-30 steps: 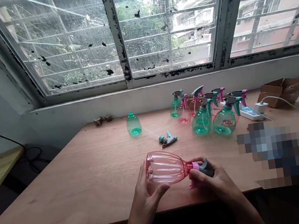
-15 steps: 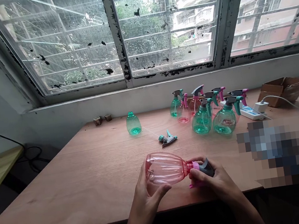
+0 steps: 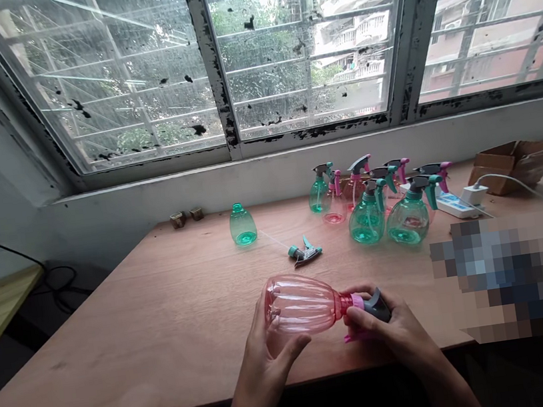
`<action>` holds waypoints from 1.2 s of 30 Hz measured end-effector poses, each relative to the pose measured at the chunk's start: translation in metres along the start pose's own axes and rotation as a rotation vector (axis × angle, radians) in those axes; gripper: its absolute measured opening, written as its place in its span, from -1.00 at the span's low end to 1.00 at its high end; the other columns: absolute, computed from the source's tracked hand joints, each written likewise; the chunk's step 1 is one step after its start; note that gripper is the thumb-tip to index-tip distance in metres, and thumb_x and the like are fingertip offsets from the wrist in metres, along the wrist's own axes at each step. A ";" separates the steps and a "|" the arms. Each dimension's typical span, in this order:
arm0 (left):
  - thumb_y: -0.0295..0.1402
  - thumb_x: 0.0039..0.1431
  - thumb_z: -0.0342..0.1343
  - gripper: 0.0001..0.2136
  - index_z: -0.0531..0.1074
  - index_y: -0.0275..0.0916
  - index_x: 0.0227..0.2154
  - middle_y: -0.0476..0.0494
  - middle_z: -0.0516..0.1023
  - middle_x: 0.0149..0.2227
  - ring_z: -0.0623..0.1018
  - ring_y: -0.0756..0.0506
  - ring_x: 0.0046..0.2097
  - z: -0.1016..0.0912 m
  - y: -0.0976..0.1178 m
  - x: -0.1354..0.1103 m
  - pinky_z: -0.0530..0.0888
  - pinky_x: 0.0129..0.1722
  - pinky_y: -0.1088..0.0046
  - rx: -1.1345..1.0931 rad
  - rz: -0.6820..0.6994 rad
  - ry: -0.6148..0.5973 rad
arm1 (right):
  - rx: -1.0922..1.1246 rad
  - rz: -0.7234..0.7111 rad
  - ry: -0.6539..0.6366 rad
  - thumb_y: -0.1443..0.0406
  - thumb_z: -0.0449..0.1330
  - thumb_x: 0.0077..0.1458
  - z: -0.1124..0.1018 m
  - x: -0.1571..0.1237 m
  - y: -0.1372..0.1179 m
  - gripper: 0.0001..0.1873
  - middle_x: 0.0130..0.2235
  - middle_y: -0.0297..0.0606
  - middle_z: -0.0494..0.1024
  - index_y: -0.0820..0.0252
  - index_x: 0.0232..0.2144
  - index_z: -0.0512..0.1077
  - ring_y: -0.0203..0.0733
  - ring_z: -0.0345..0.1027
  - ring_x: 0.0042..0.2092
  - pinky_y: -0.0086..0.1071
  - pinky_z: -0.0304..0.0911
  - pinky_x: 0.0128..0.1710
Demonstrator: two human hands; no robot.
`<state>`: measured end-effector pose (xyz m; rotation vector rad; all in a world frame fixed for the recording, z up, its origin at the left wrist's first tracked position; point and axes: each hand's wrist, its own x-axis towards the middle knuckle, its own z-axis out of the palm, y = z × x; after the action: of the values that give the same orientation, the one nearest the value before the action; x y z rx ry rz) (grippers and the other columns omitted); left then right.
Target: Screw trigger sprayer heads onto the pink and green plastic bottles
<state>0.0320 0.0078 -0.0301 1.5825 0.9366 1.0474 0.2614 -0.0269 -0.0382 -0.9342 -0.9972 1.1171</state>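
Note:
A pink ribbed spray bottle [image 3: 302, 304] lies sideways above the table's near edge, base pointing left. My left hand [image 3: 269, 357] cups its body from below, thumb and fingers wrapped round it. My right hand [image 3: 397, 336] grips the grey and pink trigger head [image 3: 373, 307] at the bottle's neck, fingers closed on it. Farther back lies a loose teal and grey trigger head [image 3: 303, 252] with its thin tube, and a capless teal bottle [image 3: 243, 225] stands upright beyond it.
Several assembled teal and pink spray bottles [image 3: 378, 209] stand in a group at the back right. A white power strip [image 3: 456, 203] and an open cardboard box [image 3: 516, 162] are further right. Two small brown blocks [image 3: 185, 217] sit by the wall. The wooden table [image 3: 167, 326] runs under a barred window.
Almost nothing differs; the pink bottle and both hands have shifted only slightly in place.

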 end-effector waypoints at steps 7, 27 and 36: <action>-0.17 0.21 0.29 -0.23 0.02 0.06 0.39 -0.06 0.12 0.44 0.11 -0.30 0.44 -0.001 -0.001 0.001 0.05 0.43 0.07 0.170 0.114 0.041 | 0.017 -0.011 0.012 0.10 0.48 0.00 -0.002 0.001 0.002 -0.62 -0.45 -0.34 0.58 0.20 -0.21 0.57 -0.24 0.47 -0.46 -0.33 0.56 -0.41; -0.17 0.26 0.25 -0.23 -0.03 0.03 0.41 -0.08 0.10 0.45 0.08 -0.26 0.45 -0.003 0.001 0.001 -0.02 0.45 0.07 0.090 0.077 0.022 | -0.013 -0.022 -0.016 0.10 0.46 0.03 -0.003 0.001 0.004 -0.63 -0.47 -0.34 0.59 0.20 -0.19 0.56 -0.23 0.48 -0.46 -0.31 0.56 -0.39; -0.10 0.27 0.21 -0.30 0.08 -0.07 0.39 -0.14 0.11 0.45 0.11 -0.30 0.44 -0.002 0.001 0.004 0.02 0.44 0.09 0.115 0.071 0.071 | -0.049 -0.027 -0.012 0.10 0.45 0.03 -0.003 0.001 0.002 -0.62 -0.46 -0.34 0.60 0.20 -0.18 0.56 -0.25 0.47 -0.47 -0.38 0.51 -0.40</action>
<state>0.0314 0.0119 -0.0281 1.6935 1.0099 1.1226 0.2635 -0.0258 -0.0412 -0.9512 -1.0482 1.0808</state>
